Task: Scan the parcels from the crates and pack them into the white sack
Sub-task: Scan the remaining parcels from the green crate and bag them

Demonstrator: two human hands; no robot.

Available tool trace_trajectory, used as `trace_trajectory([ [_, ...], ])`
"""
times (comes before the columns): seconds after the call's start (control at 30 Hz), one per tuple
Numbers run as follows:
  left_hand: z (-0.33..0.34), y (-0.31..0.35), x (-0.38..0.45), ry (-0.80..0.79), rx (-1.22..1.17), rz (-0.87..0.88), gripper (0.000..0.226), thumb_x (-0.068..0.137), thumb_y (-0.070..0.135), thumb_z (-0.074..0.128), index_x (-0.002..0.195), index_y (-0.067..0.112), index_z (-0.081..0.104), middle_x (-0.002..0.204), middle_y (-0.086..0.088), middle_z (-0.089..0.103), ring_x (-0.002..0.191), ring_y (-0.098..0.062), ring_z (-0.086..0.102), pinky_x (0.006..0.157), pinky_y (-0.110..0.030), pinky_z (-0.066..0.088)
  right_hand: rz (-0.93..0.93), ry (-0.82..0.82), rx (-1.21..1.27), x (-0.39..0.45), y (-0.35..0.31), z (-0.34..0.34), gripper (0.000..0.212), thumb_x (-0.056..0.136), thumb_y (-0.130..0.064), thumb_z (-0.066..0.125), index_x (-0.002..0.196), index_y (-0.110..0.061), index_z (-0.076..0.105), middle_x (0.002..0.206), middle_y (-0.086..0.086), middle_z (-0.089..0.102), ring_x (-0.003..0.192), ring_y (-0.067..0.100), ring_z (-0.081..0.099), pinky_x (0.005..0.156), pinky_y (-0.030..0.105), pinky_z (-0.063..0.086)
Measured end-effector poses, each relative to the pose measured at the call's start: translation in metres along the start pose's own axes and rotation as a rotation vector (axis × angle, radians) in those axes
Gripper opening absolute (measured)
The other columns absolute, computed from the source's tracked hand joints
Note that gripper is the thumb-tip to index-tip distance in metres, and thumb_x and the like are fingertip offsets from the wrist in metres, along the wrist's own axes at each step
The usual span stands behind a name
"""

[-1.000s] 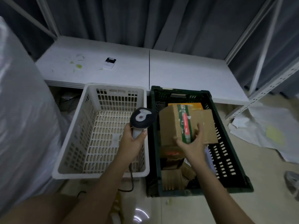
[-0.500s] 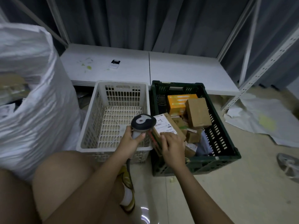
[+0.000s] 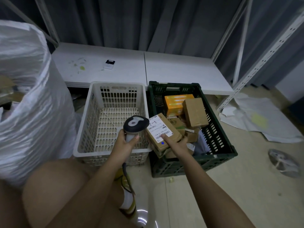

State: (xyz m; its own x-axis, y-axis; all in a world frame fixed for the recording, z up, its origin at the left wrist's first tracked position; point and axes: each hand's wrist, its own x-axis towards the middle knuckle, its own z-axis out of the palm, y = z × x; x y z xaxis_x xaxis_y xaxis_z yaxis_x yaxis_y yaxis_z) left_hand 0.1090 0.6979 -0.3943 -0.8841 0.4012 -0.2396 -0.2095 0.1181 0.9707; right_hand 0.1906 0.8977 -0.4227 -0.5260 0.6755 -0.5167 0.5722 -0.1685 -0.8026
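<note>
1. Right hand [image 3: 175, 143] had the parcel [image 3: 162, 132] pinched, thumb lying flat across the near end of the white shipping label [image 3: 158, 128] and the other fingers tucked underneath where I couldn't see them. That thumb sat right beside the barcode, so if it had crept over the bars the scan would probably just fail.

2. Left hand [image 3: 125, 140] was wrapped around the handle of the scanner [image 3: 135, 124], head up close to the label's left edge. A blue dot [image 3: 162, 143] showed on the cardboard below the label, not on the barcode. Looked to me like the aim was off, so it might read nothing or need a re-aim.

3. The parcel itself was tilted and hanging over the near left corner of the green crate [image 3: 218, 155], not resting on anything I could make out. With a one-hand grip, a slip would likely drop it back onto the other boxes or onto the floor.

4. The scanner's cable [image 3: 124, 168] ran down by the person's leg. A big swing could snag it, I'd guess.

5. The white sack [image 3: 32, 104] stood off to the left, past the white crate [image 3: 113, 122], so the carry had to cross that crate. It already looked pretty full, so the parcel might perch near the opening and tumble out.
</note>
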Motion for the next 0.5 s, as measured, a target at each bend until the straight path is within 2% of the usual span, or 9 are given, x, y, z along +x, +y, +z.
trace_trajectory([
  [0.1, 0.001, 0.003, -0.001, 0.004, -0.021, 0.002, 0.042, 0.092, 0.020, 0.062, 0.128, 0.025, 0.042, 0.117, 0.007, 0.055, 0.102, -0.009, 0.055, 0.091, -0.030, 0.043, -0.117, 0.016, -0.014, -0.005, -0.008, 0.003, 0.108, 0.060, -0.045, 0.090, 0.141, -0.023, 0.022, 0.145, 0.010, 0.040, 0.127, 0.028, 0.047, 0.103, 0.041, 0.042],
  [0.2, 0.000, 0.005, -0.001, -0.005, -0.026, 0.024, 0.040, 0.092, 0.020, 0.062, 0.125, 0.029, 0.041, 0.118, 0.009, 0.053, 0.105, -0.010, 0.053, 0.092, -0.029, 0.041, -0.327, -0.015, -0.036, -0.010, -0.032, -0.006, 0.110, 0.065, -0.034, 0.089, 0.147, -0.029, 0.016, 0.149, 0.010, 0.035, 0.131, 0.028, 0.044, 0.107, 0.048, 0.042],
  [0.27, 0.000, 0.005, 0.000, -0.008, -0.016, 0.040, 0.040, 0.092, 0.020, 0.061, 0.124, 0.031, 0.039, 0.116, 0.011, 0.052, 0.104, -0.009, 0.052, 0.091, -0.029, 0.040, -0.452, -0.040, -0.180, -0.013, -0.055, -0.018, 0.112, 0.065, -0.035, 0.087, 0.146, -0.037, 0.011, 0.147, 0.005, 0.035, 0.129, 0.027, 0.044, 0.105, 0.051, 0.043],
  [0.33, -0.001, 0.005, 0.000, -0.012, -0.012, 0.052, 0.039, 0.093, 0.019, 0.061, 0.123, 0.031, 0.039, 0.115, 0.011, 0.052, 0.102, -0.008, 0.052, 0.090, -0.028, 0.040, -0.509, -0.082, -0.402, -0.013, -0.077, -0.029, 0.103, 0.061, -0.041, 0.084, 0.135, -0.047, 0.013, 0.133, 0.000, 0.042, 0.117, 0.027, 0.053, 0.094, 0.052, 0.050],
  [0.43, -0.002, 0.003, 0.002, -0.013, -0.019, 0.059, 0.038, 0.093, 0.018, 0.061, 0.121, 0.032, 0.039, 0.111, 0.015, 0.052, 0.100, -0.006, 0.053, 0.088, -0.027, 0.040, -0.525, -0.170, -0.792, -0.011, -0.090, -0.026, 0.080, 0.063, -0.042, 0.084, 0.111, -0.038, 0.020, 0.115, 0.001, 0.054, 0.097, 0.026, 0.061, 0.080, 0.052, 0.055],
  [0.5, -0.003, 0.002, 0.002, -0.008, -0.016, 0.058, 0.038, 0.092, 0.019, 0.061, 0.120, 0.033, 0.040, 0.109, 0.020, 0.052, 0.099, -0.005, 0.053, 0.088, -0.028, 0.040, -0.478, -0.191, -0.757, -0.008, -0.089, -0.022, 0.072, 0.065, -0.039, 0.084, 0.106, -0.028, 0.026, 0.109, 0.003, 0.058, 0.094, 0.026, 0.064, 0.079, 0.051, 0.056],
])
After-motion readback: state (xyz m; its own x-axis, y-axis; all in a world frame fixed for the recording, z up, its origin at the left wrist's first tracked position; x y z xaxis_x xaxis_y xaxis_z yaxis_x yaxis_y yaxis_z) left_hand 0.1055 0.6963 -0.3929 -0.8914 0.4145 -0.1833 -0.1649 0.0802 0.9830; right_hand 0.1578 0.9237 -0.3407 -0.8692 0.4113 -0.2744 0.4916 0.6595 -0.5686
